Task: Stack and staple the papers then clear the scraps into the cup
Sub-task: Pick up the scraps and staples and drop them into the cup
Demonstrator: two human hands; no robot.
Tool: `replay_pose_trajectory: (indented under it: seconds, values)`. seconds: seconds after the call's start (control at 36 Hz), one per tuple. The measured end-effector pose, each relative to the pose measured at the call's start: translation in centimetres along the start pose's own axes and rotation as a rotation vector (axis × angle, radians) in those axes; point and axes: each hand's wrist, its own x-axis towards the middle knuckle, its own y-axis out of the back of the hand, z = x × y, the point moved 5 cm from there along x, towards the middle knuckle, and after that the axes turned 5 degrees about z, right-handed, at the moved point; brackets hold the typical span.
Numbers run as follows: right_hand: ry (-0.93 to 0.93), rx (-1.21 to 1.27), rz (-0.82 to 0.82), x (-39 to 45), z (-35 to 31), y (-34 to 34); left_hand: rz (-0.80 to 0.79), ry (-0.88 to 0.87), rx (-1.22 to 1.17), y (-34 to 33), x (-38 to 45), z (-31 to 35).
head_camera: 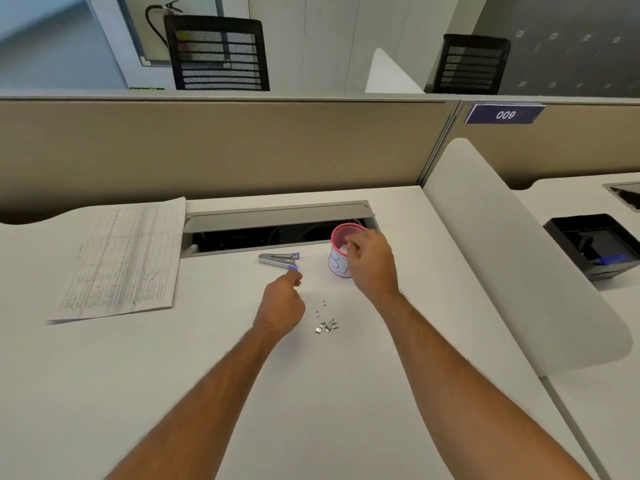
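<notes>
- Small silvery metal staple scraps (326,323) lie scattered on the white desk (346,393), just in front of the pink-rimmed white paper cup (341,258).
- Light, stiff and probably slippery, they likely need a fingertip pinch.
- The right hand (372,261) hovers at the cup's rim, fingertips pinched; any contents are hidden.
- The left hand (282,306), curled, appears empty.

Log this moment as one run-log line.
phase: clearing scraps | right hand: at cup rim | left hand: near stapler | scraps: on desk
</notes>
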Motion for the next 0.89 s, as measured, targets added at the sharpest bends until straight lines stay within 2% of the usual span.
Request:
replay_pose_trajectory:
  seconds: [0.11,0.25,0.33,0.72,0.89]
  values:
    - [0.139,0.061,-0.194,-2.7,-0.9,-1.7,-0.137,-0.008,0.036,-1.6,-0.7,-0.3]
    - [0.086,-0.031,-0.523,-5.9,0.0,-4.6,-0.157,-0.028,0.008,-2.5,-1.8,-0.7]
    - [0.087,-0.087,-0.633,-7.2,0.4,-5.7,-0.169,-0.042,0.0,-2.8,-2.1,-0.7]
    - [0.105,-0.06,-0.614,-9.0,0.4,-5.0,-0.201,-0.088,-0.037,-3.5,-3.5,-0.1]
    - [-0.031,0.027,-0.613,-10.0,1.1,-3.8,-0.177,-0.096,-0.097,-3.7,-4.5,-0.4]
